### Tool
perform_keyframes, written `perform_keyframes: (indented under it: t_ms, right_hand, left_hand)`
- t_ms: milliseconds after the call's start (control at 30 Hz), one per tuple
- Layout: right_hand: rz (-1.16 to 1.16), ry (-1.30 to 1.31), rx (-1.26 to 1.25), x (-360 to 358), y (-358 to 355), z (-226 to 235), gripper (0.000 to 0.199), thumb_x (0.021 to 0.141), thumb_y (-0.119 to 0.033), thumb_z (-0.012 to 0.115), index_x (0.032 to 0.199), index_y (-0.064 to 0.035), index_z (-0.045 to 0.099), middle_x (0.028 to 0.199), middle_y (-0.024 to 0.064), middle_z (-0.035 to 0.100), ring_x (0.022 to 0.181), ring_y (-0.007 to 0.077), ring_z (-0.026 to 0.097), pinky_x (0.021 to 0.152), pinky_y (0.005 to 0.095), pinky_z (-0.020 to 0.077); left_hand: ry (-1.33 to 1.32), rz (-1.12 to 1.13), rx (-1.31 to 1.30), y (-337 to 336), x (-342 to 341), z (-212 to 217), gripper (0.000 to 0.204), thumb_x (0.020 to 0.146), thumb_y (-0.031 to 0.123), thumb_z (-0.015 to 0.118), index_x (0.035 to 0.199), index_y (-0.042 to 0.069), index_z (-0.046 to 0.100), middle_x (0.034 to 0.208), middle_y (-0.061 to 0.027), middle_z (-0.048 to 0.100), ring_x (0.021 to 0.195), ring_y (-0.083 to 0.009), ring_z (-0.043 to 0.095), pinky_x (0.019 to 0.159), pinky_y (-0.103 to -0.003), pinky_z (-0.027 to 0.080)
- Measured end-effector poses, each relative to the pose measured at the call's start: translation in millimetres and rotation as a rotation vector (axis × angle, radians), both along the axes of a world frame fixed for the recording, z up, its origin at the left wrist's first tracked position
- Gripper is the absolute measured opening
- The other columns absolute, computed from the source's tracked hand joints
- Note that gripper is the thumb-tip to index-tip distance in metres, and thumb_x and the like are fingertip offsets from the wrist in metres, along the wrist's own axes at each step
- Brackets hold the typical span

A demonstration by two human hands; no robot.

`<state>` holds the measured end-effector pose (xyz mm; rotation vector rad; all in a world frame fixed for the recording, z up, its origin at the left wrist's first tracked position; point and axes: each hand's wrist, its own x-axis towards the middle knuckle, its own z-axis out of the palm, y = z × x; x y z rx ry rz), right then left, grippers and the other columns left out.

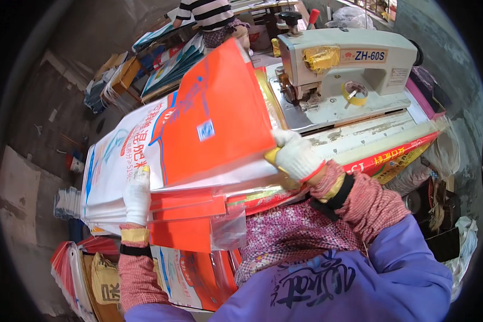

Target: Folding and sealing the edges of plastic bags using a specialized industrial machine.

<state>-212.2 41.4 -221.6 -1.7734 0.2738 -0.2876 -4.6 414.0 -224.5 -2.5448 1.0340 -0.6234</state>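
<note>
A large orange-and-white printed plastic sack (214,112) lies on top, its orange end raised and bent. White-gloved with yellow fingertips, my right hand (295,155) is closed on the near right edge of that orange end. My left hand (138,198), in a similar glove, grips the near edge at the white part, thumb on top; its other fingers are hidden. Beneath are several more layered sacks (185,228), their orange ends and a clear plastic edge hanging toward my lap. Just beyond my right hand stands a white sewing machine (354,59).
A yellow tape roll (354,93) rests on the machine's bed. More sacks (198,273) lie below, by my lap. Stacked sacks (172,70) sit at the far left, near another person in a striped top (206,13). A pink-edged box (426,94) stands right of the machine.
</note>
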Motion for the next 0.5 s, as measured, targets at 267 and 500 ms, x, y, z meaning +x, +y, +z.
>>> perform_keyframes:
  t_ms: [267,500]
  right_hand:
    - [1.061,-0.176,-0.329,-57.1,100.9,35.7,0.035,0.083,-0.018,0.061,0.117,-0.0101,0.061,0.112,0.0066,0.065,0.097,0.0237,0.065,0.077,0.0339,0.0520]
    - [0.396,-0.687,-0.951,54.9,-3.3,108.1,0.034,0.083,-0.025,0.060,0.114,-0.0120,0.062,0.100,0.0094,0.068,0.091,0.0240,0.065,0.079,0.0309,0.0509]
  left_hand:
    - [0.182,0.402,-0.655,180.9,1.5,-50.7,0.036,0.093,0.012,0.045,0.126,0.000,0.055,0.101,-0.0206,0.065,0.087,-0.0253,0.063,0.078,-0.030,0.049]
    - [0.860,0.516,-1.703,136.8,-177.8,-77.5,0.041,0.096,0.042,0.051,0.109,0.003,0.053,0.099,-0.0041,0.061,0.086,-0.0145,0.058,0.076,-0.030,0.048]
